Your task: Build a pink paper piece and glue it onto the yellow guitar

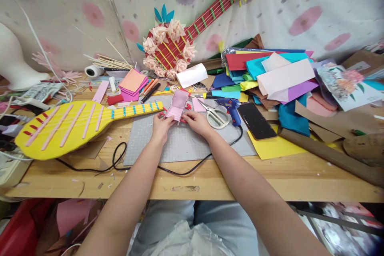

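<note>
L hand point(161, 123) & R hand point(196, 121) both pinched on pink foam piece point(177, 105), held just above grey cutting mat point(186, 144) on tabletop point(228, 180); scissors point(214, 115) & blue glue gun point(231, 109) just R of R hand; yellow foam guitar point(72, 125) to L.

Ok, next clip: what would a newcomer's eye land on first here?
Probably the yellow paper guitar lying at the left of the table, and the red guitar with paper flowers against the back cloth. Mid-table, both hands, left hand and right hand, hold a pink sheet.
</note>
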Demonstrator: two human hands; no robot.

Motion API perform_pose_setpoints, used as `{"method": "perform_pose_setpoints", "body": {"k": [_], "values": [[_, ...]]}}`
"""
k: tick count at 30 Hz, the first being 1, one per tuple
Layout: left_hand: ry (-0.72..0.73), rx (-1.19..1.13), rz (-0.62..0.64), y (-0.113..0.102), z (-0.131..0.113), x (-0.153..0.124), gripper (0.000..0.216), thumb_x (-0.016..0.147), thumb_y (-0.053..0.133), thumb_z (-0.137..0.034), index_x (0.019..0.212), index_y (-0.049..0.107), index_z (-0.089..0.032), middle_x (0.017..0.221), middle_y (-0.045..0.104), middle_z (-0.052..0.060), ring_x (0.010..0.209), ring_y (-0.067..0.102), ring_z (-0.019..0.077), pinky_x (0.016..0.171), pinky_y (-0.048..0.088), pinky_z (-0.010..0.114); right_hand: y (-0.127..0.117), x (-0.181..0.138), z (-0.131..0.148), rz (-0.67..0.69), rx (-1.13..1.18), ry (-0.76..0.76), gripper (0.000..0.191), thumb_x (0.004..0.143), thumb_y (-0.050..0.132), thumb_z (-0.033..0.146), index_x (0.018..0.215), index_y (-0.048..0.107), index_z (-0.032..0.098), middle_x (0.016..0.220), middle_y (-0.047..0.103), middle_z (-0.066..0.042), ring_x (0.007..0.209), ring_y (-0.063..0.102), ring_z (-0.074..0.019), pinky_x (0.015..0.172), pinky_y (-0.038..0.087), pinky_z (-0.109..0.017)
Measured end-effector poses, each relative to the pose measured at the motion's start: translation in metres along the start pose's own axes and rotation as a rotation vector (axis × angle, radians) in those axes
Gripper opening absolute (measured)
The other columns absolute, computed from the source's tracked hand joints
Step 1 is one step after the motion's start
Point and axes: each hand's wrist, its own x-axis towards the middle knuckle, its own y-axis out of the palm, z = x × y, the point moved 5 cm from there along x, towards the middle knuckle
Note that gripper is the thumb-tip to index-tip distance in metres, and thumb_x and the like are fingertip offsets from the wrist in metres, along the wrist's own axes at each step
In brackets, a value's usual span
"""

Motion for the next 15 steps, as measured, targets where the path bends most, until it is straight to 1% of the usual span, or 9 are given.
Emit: {"method": "perform_pose_setpoints", "body": {"k": [3,5,7,9,12,15], "values": [[0.044,-0.011,-0.055,-0.002,-0.001,-0.001,0.038,0.059,0.057,0.005,0.085,0.039,-0.017,0.072,0.056,-0.002,0.064,0.059,0.0086,0.072,0.052,0.03,0.0,-0.001,0.002,-0.026,0.053,0.066,0.024,0.082,0.046,0.035,0.086,0.063,0.018,0.08,0.066,-0.003,0.073,0.057,-0.0149,0.068,0.04,-0.027],[0.057,-0.022,-0.057,-0.002,-0.001,0.0,0.038,0.059,0.056,0.004,0.085,0.039,-0.017,0.072,0.056,-0.002,0.064,0.059,0.0086,0.071,0.052,0.029,0.001,0.0,0.0,-0.06,0.169,0.117,0.026,0.082,0.046,0.038,0.093,0.061,0.019,0.084,0.066,-0.004,0.076,0.059,-0.0152,0.072,0.042,-0.028],[0.059,-0.022,-0.043,-0.002,-0.001,0.001,0.04,0.057,0.056,0.003,0.086,0.04,-0.018,0.071,0.056,-0.002,0.065,0.059,0.0095,0.071,0.051,0.03,0.003,0.002,-0.004,-0.085,0.297,0.148,0.027,0.08,0.048,0.039,0.095,0.059,0.02,0.084,0.066,-0.003,0.078,0.059,-0.015,0.075,0.043,-0.03],[0.061,-0.011,-0.016,-0.001,0.0,0.001,0.041,0.055,0.058,0.002,0.087,0.04,-0.018,0.072,0.056,-0.001,0.065,0.06,0.0104,0.07,0.051,0.03,0.005,0.005,-0.008,-0.112,0.403,0.174,0.028,0.077,0.053,0.041,0.093,0.059,0.02,0.084,0.066,-0.002,0.077,0.059,-0.0148,0.076,0.044,-0.03],[0.071,-0.008,0.032,0.002,0.002,0.001,0.043,0.053,0.063,-0.003,0.086,0.04,-0.018,0.074,0.057,-0.001,0.066,0.06,0.0111,0.069,0.051,0.031,0.007,0.008,-0.011,-0.152,0.498,0.191,0.028,0.069,0.059,0.041,0.085,0.059,0.018,0.08,0.063,-0.001,0.073,0.057,-0.0142,0.075,0.044,-0.031],[0.108,-0.017,0.04,0.002,0.002,0.0,0.047,0.05,0.071,-0.01,0.084,0.039,-0.019,0.078,0.057,-0.001,0.068,0.06,0.0112,0.069,0.051,0.031,0.008,0.009,-0.009,-0.137,0.55,0.171,0.03,0.064,0.063,0.044,0.077,0.056,0.018,0.072,0.06,0.0,0.069,0.054,-0.0135,0.071,0.044,-0.03]]}}
